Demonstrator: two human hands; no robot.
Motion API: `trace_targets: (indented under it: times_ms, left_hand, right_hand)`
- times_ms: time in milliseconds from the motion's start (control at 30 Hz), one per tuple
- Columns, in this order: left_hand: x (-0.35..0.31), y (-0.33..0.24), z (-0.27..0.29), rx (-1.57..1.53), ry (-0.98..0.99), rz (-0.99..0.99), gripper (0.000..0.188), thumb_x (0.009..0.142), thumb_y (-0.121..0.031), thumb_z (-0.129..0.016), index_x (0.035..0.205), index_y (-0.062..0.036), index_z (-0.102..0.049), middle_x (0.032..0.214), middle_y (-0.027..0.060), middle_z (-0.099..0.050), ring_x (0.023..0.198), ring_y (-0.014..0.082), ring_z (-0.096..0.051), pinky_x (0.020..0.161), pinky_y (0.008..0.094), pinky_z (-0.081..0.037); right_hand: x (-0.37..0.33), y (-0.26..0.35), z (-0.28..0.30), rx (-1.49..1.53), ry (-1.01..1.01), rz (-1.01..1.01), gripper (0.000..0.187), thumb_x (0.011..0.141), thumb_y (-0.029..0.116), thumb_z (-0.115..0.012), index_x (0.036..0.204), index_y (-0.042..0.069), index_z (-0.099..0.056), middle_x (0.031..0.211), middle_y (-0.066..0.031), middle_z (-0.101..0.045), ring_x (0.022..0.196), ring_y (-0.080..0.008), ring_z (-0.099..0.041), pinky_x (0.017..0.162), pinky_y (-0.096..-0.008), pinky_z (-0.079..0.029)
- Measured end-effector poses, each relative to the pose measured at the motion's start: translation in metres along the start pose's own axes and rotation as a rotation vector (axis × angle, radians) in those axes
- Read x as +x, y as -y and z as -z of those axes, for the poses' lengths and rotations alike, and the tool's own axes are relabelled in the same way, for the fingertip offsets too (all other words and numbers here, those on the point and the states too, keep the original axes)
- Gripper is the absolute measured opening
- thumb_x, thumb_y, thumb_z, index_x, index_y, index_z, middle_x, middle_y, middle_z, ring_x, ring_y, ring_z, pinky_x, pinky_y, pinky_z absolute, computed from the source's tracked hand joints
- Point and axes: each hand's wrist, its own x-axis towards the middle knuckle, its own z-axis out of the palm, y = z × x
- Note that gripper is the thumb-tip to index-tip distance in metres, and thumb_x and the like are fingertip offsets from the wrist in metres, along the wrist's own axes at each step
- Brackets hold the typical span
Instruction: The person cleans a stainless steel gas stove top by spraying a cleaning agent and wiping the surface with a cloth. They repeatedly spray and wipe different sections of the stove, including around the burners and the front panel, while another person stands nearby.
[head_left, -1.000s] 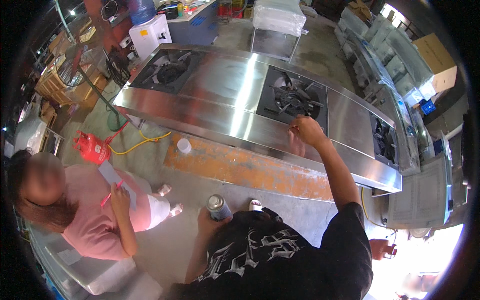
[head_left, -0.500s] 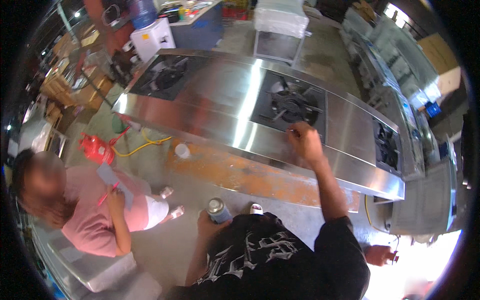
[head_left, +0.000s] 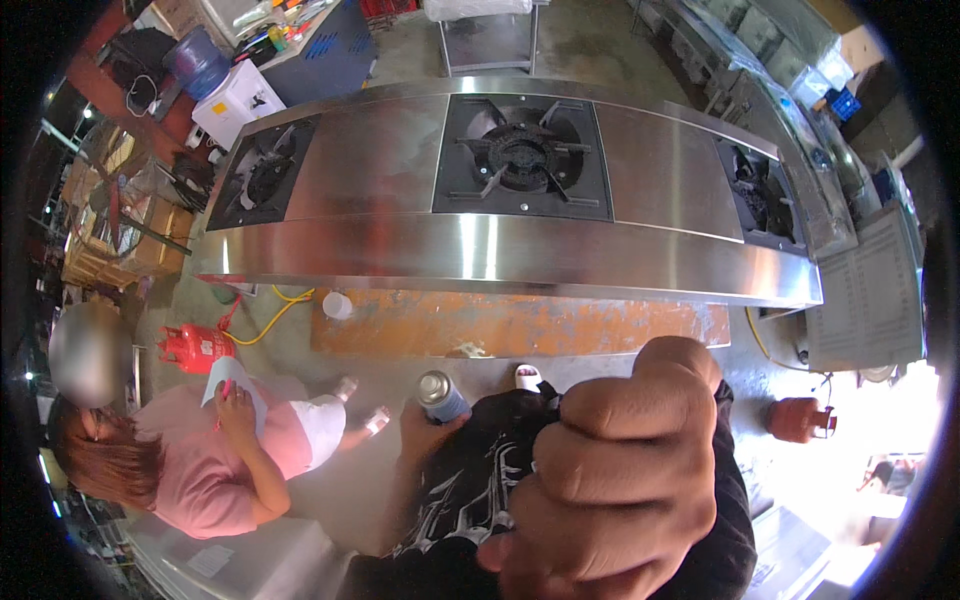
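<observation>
In the head view, the person's right hand [head_left: 625,460] looms large at 5 o'clock, close to the camera, its fingers curled tightly inward into a loose fist; whether they grip anything cannot be told, since the palm side is hidden. At 7 o'clock the left hand [head_left: 417,432] has its fingers wrapped around a blue cylindrical can with a silver metal top [head_left: 440,396], the top facing the camera, just beside the person's black shirt with white print [head_left: 478,452].

A long stainless-steel stove [head_left: 372,165] spans the scene at 12 o'clock, well apart from the can. It carries three black burners: a middle burner [head_left: 523,160] near 12, a left burner [head_left: 262,177] at 10 and a right burner [head_left: 757,197] at 2. A scuffed orange board [head_left: 520,328] lies along the stove's near side, with a small white round container [head_left: 337,306] at its 9 o'clock end.

At 8 o'clock a co-worker in a pink shirt [head_left: 205,485] holds a pale sheet [head_left: 257,402] and a pink pen [head_left: 226,388], near a red gas cylinder [head_left: 197,348].
</observation>
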Motion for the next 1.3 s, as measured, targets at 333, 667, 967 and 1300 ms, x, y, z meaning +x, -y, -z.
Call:
trace_targets:
  times_ms: [333, 667, 967, 1300]
  left_hand:
    - [-0.006, 0.014, -0.012, -0.159, 0.068, 0.089, 0.077, 0.064, -0.049, -0.096, 0.119, -0.0031, -0.067, 0.112, 0.0188, -0.071, 0.108, 0.0349, -0.068, 0.095, 0.0452, -0.053]
    - [-0.023, -0.007, -0.003, -0.317, 0.011, 0.227, 0.080, 0.062, -0.043, -0.095, 0.126, -0.0069, -0.063, 0.116, 0.0155, -0.069, 0.106, 0.0317, -0.066, 0.091, 0.0440, -0.053]
    - [-0.047, 0.026, 0.005, 0.036, -0.153, 0.167, 0.081, 0.063, -0.054, -0.093, 0.125, -0.0073, -0.068, 0.116, 0.0180, -0.070, 0.111, 0.0377, -0.065, 0.096, 0.0461, -0.051]
    - [-0.053, 0.011, 0.012, 0.058, -0.187, 0.225, 0.078, 0.063, -0.058, -0.092, 0.119, -0.0077, -0.070, 0.115, 0.0167, -0.070, 0.108, 0.0370, -0.065, 0.095, 0.0461, -0.050]
  right_hand:
    - [0.006, 0.023, -0.051, -0.083, -0.345, -0.001, 0.011, 0.072, 0.008, -0.066, 0.073, 0.006, -0.055, 0.066, -0.0007, -0.048, 0.054, -0.0126, -0.047, 0.046, -0.0273, -0.031]
    - [-0.049, -0.007, -0.092, 0.561, 0.172, -0.552, 0.015, 0.087, 0.015, -0.072, 0.089, 0.005, -0.061, 0.074, -0.0090, -0.060, 0.063, -0.0258, -0.064, 0.057, -0.0389, -0.052]
    - [-0.194, 0.030, -0.176, 0.820, 0.313, -1.419, 0.032, 0.109, 0.020, -0.051, 0.094, -0.002, -0.068, 0.080, -0.0101, -0.068, 0.073, -0.0169, -0.064, 0.067, -0.0337, -0.050]
    - [-0.221, -0.012, -0.196, 0.701, 0.631, -1.170, 0.042, 0.102, 0.026, -0.064, 0.134, -0.001, -0.057, 0.111, -0.0198, -0.069, 0.091, -0.0278, -0.069, 0.084, -0.0389, -0.055]
